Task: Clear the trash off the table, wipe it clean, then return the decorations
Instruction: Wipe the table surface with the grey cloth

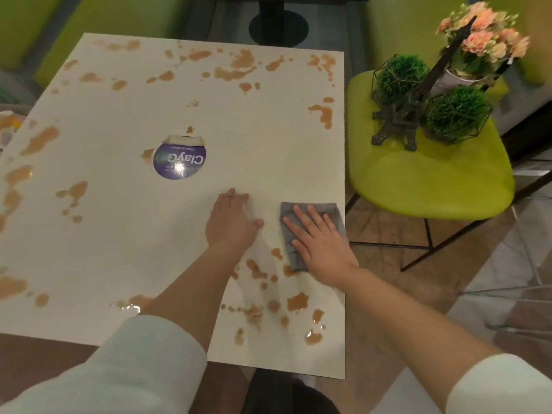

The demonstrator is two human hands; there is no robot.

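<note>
My right hand (318, 240) lies flat, fingers straight and spread, pressing a grey folded cloth (310, 231) at the 4 o'clock edge of the glossy white square tabletop (134, 234). My left hand (231, 221) rests palm-down just beside it, fingers straight and close together, holding nothing. Brown liquid stains (295, 303) blotch the surface around a round purple sticker (179, 162). Decorations stand at 2 o'clock on a lime-green plastic chair (418, 186): a dark metal tower model (400, 121), two green grass balls in wire frames (457, 113), potted pink flowers (484, 40).

table (119, 234) left edge cropped, sticker (179, 160) small print blurred
</note>
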